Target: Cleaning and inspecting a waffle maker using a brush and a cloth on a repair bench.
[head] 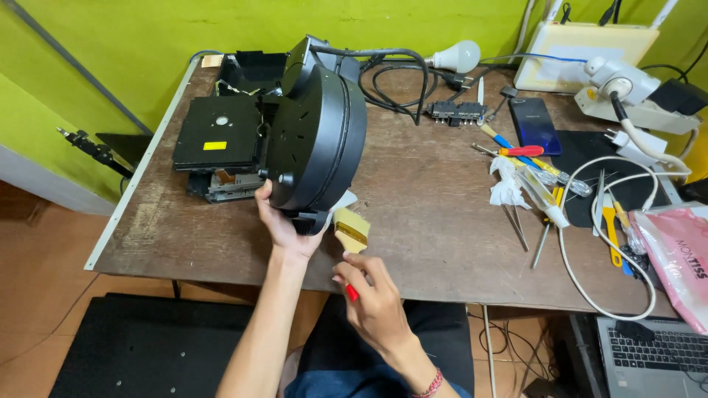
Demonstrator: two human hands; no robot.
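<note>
A round black device housing (317, 140) stands tilted on edge at the wooden table's (435, 221) near side, its lower rim gripped by the left hand (284, 225). The right hand (376, 298) has its fingers closed around a red-handled paintbrush (351, 234), bristles just beside the housing. A black disc drive (218, 134) lies behind; screwdrivers (516, 151), a phone (534, 124) and a white cable (612, 243) lie well apart to the right.

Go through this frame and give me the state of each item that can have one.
Round black device: tipped on edge, held by left hand.
Paintbrush: bristles up, gripped by right hand.
Light bulb: unlit.
Phone: screen dark, lying flat.
Laptop: open.
Flat black unit: lying flat on table.
</note>
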